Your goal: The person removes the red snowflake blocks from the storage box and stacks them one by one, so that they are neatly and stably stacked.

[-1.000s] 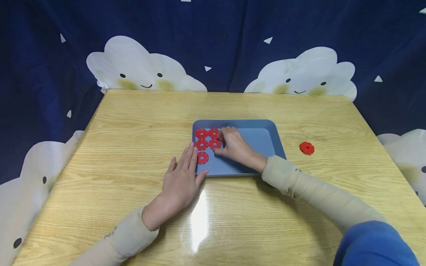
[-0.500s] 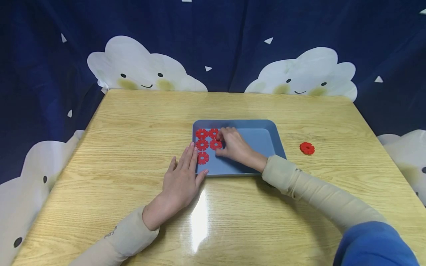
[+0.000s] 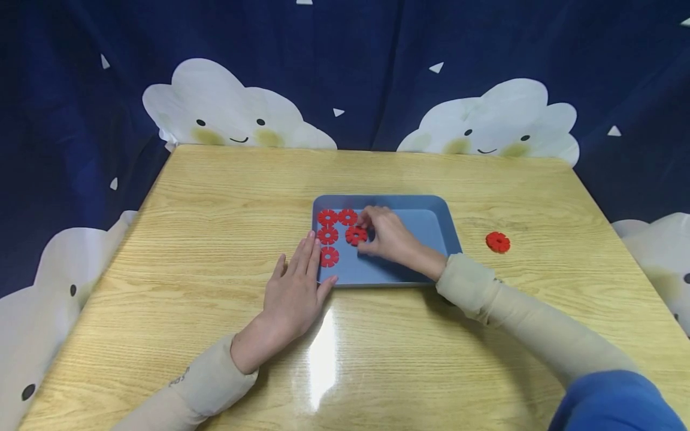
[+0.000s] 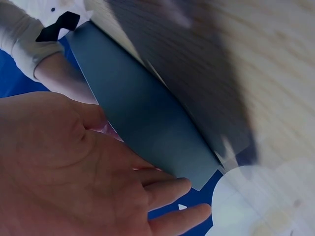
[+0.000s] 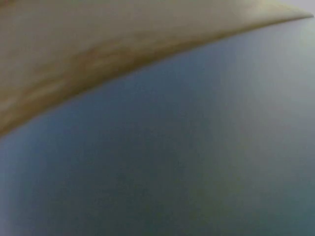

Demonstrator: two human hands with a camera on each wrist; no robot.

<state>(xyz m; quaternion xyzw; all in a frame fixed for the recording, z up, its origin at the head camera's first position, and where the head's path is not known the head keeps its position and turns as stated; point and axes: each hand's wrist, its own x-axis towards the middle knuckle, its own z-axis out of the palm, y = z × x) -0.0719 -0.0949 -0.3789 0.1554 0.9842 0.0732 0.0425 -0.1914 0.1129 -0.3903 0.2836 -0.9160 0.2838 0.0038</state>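
In the head view, a blue tray (image 3: 426,224) lies on the wooden table with several red notched flower-shaped plastic discs (image 3: 327,234) at its left end. My right hand (image 3: 392,238) reaches into the tray, thumb and fingers pinching the edge of one red disc (image 3: 356,235). That disc sits a little right of the left column and below the top-row disc (image 3: 347,216). Along the tray's left side my left hand (image 3: 293,293) lies with straight fingers touching the wall. The left wrist view has this hand (image 4: 93,167) against the tray's outer wall (image 4: 133,103).
Another red disc (image 3: 498,242) lies on the table (image 3: 226,197) to the right of the tray. Behind the table hangs a dark blue curtain (image 3: 366,72) with white clouds. The right wrist view is a blur of tray surface (image 5: 157,162) and wood.
My right hand has moved slightly to the right, and the pinched red disc has slid with it, opening a gap from the left column. The left hand has stayed still.
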